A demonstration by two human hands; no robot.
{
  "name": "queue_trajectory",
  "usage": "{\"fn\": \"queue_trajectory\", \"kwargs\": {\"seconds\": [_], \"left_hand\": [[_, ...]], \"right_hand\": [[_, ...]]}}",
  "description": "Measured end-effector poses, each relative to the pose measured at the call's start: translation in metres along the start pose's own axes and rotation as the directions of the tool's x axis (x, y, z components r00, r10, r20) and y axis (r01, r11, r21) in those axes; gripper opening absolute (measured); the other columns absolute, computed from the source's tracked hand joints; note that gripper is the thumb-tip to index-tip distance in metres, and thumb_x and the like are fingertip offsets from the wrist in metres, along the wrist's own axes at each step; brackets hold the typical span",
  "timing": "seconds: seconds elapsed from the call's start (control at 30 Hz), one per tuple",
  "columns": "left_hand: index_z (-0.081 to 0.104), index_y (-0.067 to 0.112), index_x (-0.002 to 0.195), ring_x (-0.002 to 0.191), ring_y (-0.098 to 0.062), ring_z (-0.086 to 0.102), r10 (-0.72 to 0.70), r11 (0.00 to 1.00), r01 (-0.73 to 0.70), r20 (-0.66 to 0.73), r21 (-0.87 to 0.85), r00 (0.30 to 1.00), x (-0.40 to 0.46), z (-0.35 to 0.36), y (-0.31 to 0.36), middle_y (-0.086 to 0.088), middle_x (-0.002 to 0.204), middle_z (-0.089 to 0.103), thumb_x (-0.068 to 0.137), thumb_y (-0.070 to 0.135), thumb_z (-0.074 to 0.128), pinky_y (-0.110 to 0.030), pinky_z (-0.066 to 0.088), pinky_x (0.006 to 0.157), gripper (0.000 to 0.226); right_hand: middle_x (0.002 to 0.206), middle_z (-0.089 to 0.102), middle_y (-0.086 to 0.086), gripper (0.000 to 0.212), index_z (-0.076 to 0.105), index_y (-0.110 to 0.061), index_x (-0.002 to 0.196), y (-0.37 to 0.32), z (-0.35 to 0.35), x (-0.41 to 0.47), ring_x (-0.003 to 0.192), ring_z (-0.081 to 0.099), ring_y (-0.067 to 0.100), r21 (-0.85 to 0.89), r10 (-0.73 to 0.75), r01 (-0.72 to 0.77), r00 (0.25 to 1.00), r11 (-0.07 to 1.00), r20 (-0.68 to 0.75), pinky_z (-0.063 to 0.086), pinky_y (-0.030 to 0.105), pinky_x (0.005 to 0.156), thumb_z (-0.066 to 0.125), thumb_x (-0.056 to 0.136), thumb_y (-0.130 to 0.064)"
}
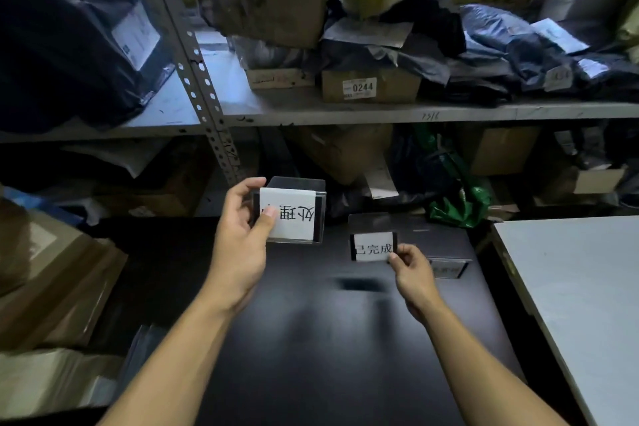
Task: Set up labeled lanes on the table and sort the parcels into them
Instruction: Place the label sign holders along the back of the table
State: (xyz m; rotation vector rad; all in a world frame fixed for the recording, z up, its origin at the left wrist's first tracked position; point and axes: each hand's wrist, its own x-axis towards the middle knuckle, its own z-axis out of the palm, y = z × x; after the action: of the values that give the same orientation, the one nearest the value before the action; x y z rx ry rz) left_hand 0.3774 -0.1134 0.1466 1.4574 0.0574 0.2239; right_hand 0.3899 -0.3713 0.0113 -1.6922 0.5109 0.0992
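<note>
My left hand (242, 235) holds a clear acrylic sign holder (294, 214) above the dark table (328, 339); its white card carries black characters that appear mirrored. My right hand (413, 273) pinches the lower right corner of a second clear sign holder (373, 247), whose white card reads upright and which stands on the table. A third label holder (447, 268) lies just right of that hand, partly hidden. Parcels in dark plastic bags (501, 45) and cardboard boxes (370, 86) fill the shelves behind.
A metal shelving rack (345, 111) stands right behind the table. Brown boxes (52, 270) are stacked at the left. A white table (581, 287) adjoins on the right. A green bag (463, 204) sits under the shelf.
</note>
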Motion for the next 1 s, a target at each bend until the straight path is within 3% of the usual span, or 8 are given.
{"fn": "queue_trajectory", "kwargs": {"seconds": [0.2,0.43,0.57,0.7,0.87,1.0], "left_hand": [[0.061,0.050,0.107,0.097,-0.006,0.066,0.006,0.999,-0.005,0.029,-0.033,1.000,0.018,0.007,-0.020,0.013,0.101,0.071,0.086,0.020,0.060,-0.023,0.055,0.077,0.036],[0.059,0.042,0.114,0.094,-0.002,0.065,-0.017,0.999,0.019,0.056,-0.040,0.998,0.022,0.002,-0.036,0.015,0.101,0.071,0.093,0.010,0.056,-0.019,0.054,0.076,0.038],[0.060,0.045,0.111,0.097,-0.004,0.065,-0.040,0.998,0.042,0.060,-0.044,0.997,0.019,0.004,-0.040,0.014,0.102,0.070,0.088,0.018,0.060,-0.020,0.053,0.077,0.036],[0.061,0.047,0.110,0.096,-0.005,0.065,-0.041,0.998,0.044,0.076,-0.041,0.996,0.017,0.008,-0.041,0.014,0.101,0.071,0.087,0.018,0.059,-0.021,0.054,0.076,0.037],[0.060,0.048,0.111,0.098,-0.006,0.066,-0.050,0.998,0.053,0.091,-0.024,0.995,0.013,0.009,-0.041,0.012,0.102,0.071,0.088,0.020,0.059,-0.022,0.054,0.077,0.037],[0.061,0.048,0.111,0.097,-0.006,0.066,-0.049,0.999,0.050,0.099,-0.010,0.994,0.010,0.008,-0.041,0.012,0.102,0.072,0.088,0.019,0.059,-0.022,0.054,0.078,0.037]], "right_hand": [[0.105,0.064,0.019,0.008,0.054,0.003,0.103,0.041,0.007,0.028,0.097,0.056,0.022,-0.072,0.063,-0.057,0.995,0.996,0.072,0.043,0.043,0.101,0.052,0.099,-0.004],[0.090,0.060,0.007,0.010,0.055,-0.010,0.090,0.047,-0.004,0.037,0.089,0.055,0.019,-0.078,0.127,-0.119,0.986,0.990,0.111,0.041,0.026,0.075,0.053,0.100,-0.010],[0.094,0.060,0.005,0.006,0.061,-0.006,0.099,0.046,-0.007,0.039,0.089,0.055,0.019,-0.123,0.112,-0.100,0.990,0.987,0.091,0.043,0.023,0.075,0.055,0.099,-0.008],[0.112,0.060,0.009,0.012,0.066,-0.005,0.105,0.046,-0.007,0.042,0.098,0.060,0.020,-0.261,0.033,-0.025,0.999,0.965,0.029,0.043,0.026,0.088,0.060,0.097,-0.010],[0.102,0.068,0.008,0.013,0.069,-0.008,0.102,0.051,-0.006,0.041,0.092,0.061,0.022,-0.439,-0.041,0.029,0.999,0.898,-0.017,0.036,0.023,0.074,0.058,0.097,-0.013],[0.101,0.072,0.008,0.014,0.071,-0.008,0.101,0.055,-0.010,0.038,0.096,0.064,0.025,-0.499,-0.056,0.051,0.998,0.865,0.006,0.035,0.022,0.073,0.059,0.097,-0.014]]}}
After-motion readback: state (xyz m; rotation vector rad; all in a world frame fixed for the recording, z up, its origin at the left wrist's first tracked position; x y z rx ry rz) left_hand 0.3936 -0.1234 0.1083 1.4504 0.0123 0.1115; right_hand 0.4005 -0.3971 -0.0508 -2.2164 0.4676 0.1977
